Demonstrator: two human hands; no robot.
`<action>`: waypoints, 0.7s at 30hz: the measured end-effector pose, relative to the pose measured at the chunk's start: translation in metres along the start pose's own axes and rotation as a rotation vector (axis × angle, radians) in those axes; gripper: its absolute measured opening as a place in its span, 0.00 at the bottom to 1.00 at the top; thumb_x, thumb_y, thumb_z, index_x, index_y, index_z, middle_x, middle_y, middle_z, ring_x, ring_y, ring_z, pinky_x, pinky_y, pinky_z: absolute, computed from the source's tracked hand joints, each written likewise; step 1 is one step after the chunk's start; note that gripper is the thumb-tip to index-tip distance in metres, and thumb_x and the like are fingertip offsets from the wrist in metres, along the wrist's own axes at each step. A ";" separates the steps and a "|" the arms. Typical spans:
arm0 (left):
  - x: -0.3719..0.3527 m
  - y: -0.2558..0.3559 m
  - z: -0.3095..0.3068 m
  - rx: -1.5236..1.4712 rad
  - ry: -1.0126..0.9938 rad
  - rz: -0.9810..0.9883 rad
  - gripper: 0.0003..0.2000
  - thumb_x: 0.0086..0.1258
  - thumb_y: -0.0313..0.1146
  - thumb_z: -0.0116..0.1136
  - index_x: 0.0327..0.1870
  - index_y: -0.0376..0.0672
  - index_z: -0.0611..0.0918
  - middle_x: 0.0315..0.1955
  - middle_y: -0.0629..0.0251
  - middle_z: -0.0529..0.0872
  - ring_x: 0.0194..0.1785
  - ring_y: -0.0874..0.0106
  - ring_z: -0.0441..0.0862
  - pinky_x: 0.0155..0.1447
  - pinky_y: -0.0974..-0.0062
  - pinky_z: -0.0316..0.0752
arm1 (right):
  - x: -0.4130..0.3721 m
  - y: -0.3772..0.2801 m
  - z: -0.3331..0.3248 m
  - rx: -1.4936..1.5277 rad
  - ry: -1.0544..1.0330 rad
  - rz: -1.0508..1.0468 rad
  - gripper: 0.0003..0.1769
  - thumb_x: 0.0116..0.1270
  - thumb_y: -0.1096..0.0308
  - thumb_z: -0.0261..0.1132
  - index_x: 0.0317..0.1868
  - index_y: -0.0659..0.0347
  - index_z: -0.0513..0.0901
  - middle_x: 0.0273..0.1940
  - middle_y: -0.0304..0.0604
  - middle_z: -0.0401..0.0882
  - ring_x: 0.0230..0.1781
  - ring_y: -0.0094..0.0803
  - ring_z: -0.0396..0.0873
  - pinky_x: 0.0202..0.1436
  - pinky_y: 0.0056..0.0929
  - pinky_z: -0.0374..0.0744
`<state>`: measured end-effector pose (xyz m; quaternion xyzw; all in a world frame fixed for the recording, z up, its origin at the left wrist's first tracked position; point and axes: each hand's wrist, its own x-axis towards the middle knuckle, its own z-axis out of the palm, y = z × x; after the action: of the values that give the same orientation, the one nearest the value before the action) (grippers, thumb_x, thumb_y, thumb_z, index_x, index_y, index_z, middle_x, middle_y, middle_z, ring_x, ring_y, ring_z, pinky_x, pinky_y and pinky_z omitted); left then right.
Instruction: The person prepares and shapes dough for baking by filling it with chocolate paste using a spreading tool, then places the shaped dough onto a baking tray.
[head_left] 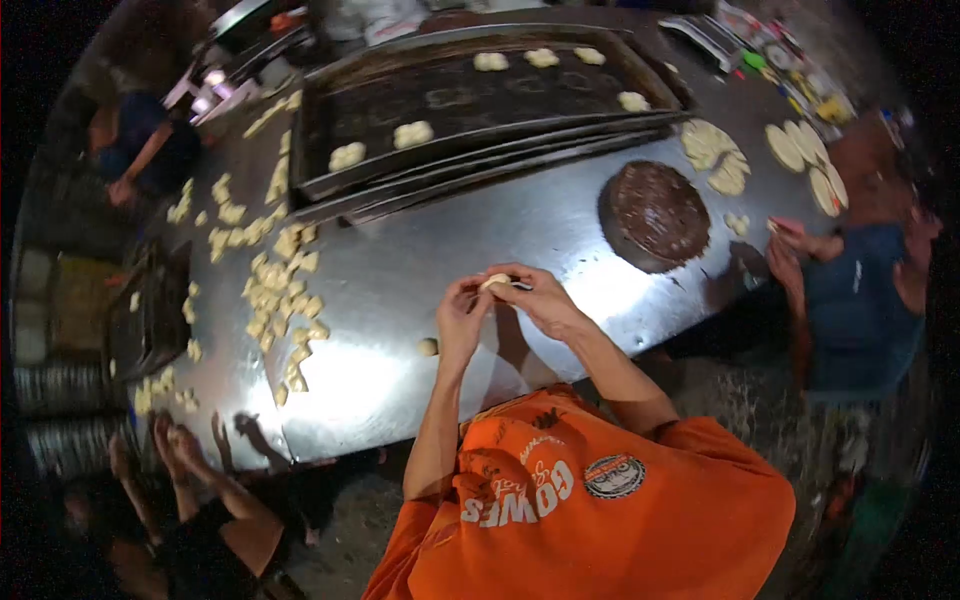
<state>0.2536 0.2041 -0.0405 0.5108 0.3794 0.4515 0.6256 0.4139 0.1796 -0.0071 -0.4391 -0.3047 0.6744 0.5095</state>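
Two-handed, at frame centre: pinching a dough piece (496, 282) in fingers (519, 270) of left hand (463, 312) and right hand (541, 303), above the table (390, 270); might tear it by overpressing, drop it by loosening.

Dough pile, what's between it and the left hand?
In the head view, mostly bare table lies between the dough pile and the left hand, with one small lump nearer the hand.

- Tabletop (400, 225): broad, shiny sheet metal; white glare on near side.
- Floor (800, 455): dark grey, blotched with paler marks.
- Far left: ridged stacks (65, 445), too dim to identify.
- Surroundings dim, edges falling into shadow.
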 end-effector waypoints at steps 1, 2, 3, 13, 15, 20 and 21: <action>0.001 0.008 0.005 -0.016 0.049 -0.070 0.12 0.73 0.27 0.63 0.54 0.34 0.78 0.45 0.61 0.85 0.49 0.74 0.83 0.55 0.77 0.77 | -0.006 0.000 -0.005 0.088 0.070 0.079 0.21 0.72 0.69 0.67 0.62 0.65 0.78 0.53 0.43 0.81 0.50 0.26 0.79 0.53 0.22 0.78; 0.002 0.017 0.011 -0.027 0.106 -0.138 0.12 0.73 0.28 0.63 0.53 0.35 0.79 0.44 0.63 0.85 0.48 0.75 0.82 0.53 0.77 0.77 | -0.011 0.002 -0.009 0.256 0.062 0.081 0.20 0.72 0.70 0.67 0.62 0.64 0.78 0.53 0.42 0.80 0.51 0.26 0.79 0.56 0.24 0.78; 0.002 0.024 0.018 -0.117 0.120 -0.202 0.11 0.73 0.30 0.63 0.51 0.35 0.79 0.42 0.64 0.85 0.45 0.76 0.81 0.50 0.78 0.76 | -0.015 0.003 -0.015 0.386 0.076 0.084 0.20 0.72 0.70 0.67 0.62 0.64 0.78 0.54 0.42 0.80 0.52 0.27 0.79 0.57 0.25 0.78; 0.005 0.025 0.052 0.447 -0.270 0.065 0.15 0.76 0.38 0.60 0.55 0.38 0.82 0.57 0.55 0.79 0.59 0.64 0.80 0.59 0.69 0.78 | -0.060 -0.034 -0.100 0.251 0.217 0.079 0.20 0.72 0.71 0.66 0.61 0.65 0.76 0.57 0.48 0.81 0.56 0.38 0.82 0.64 0.35 0.81; 0.008 0.018 0.043 0.464 -0.226 0.068 0.17 0.76 0.39 0.60 0.57 0.38 0.81 0.60 0.57 0.78 0.62 0.64 0.78 0.61 0.67 0.78 | -0.060 -0.064 -0.138 -0.319 0.335 -0.119 0.19 0.73 0.72 0.63 0.62 0.65 0.76 0.54 0.49 0.84 0.55 0.37 0.83 0.59 0.33 0.82; 0.015 0.030 0.038 0.387 -0.182 0.031 0.14 0.75 0.39 0.61 0.53 0.39 0.82 0.59 0.55 0.80 0.62 0.63 0.78 0.58 0.68 0.77 | -0.047 -0.101 -0.187 -1.379 0.475 -0.264 0.18 0.70 0.75 0.61 0.59 0.57 0.79 0.45 0.62 0.82 0.49 0.57 0.82 0.54 0.44 0.80; 0.017 0.031 0.037 0.399 -0.190 0.047 0.14 0.75 0.38 0.61 0.54 0.39 0.82 0.59 0.55 0.80 0.61 0.64 0.78 0.58 0.68 0.77 | -0.041 -0.099 -0.192 -1.503 0.463 -0.272 0.18 0.66 0.79 0.61 0.57 0.59 0.78 0.45 0.62 0.81 0.51 0.60 0.80 0.54 0.48 0.80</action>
<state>0.2880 0.2113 -0.0035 0.6735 0.3886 0.3318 0.5342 0.6325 0.1629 0.0071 -0.7529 -0.6152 0.1119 0.2052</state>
